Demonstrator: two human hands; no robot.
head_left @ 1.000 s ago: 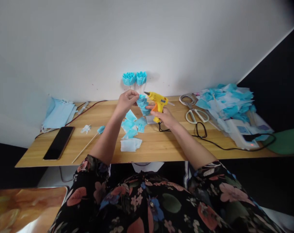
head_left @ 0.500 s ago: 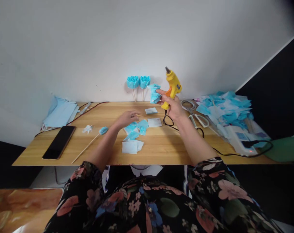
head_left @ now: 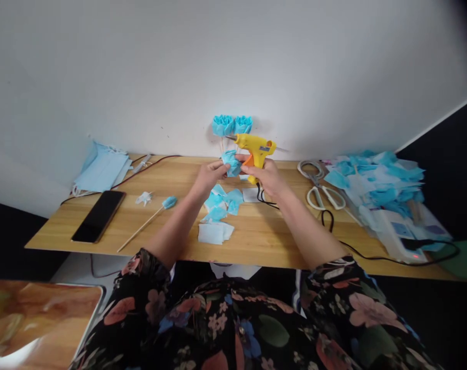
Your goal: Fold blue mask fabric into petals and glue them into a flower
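Observation:
A crumpled piece of blue mask fabric is between my two hands, just above the table. The fingers of my left hand are closed on its left edge. My right hand wraps the handle of a yellow glue gun, its nozzle pointing left; the same hand's fingertips also touch the fabric's right edge. Loose blue petal pieces and white fabric squares lie below my hands. To the left rests a wooden stick with a small blue bud on its end.
Two blue fabric flowers stand against the wall. Left are folded masks and a phone. Right are scissors, a heap of fabric pieces, and a power strip. The glue gun's black cord crosses the table's right side.
My left hand has come up from the petal pieces and taken hold of the blue fabric. My right hand has moved lower, and the glue gun has tipped from pointing up to pointing left.

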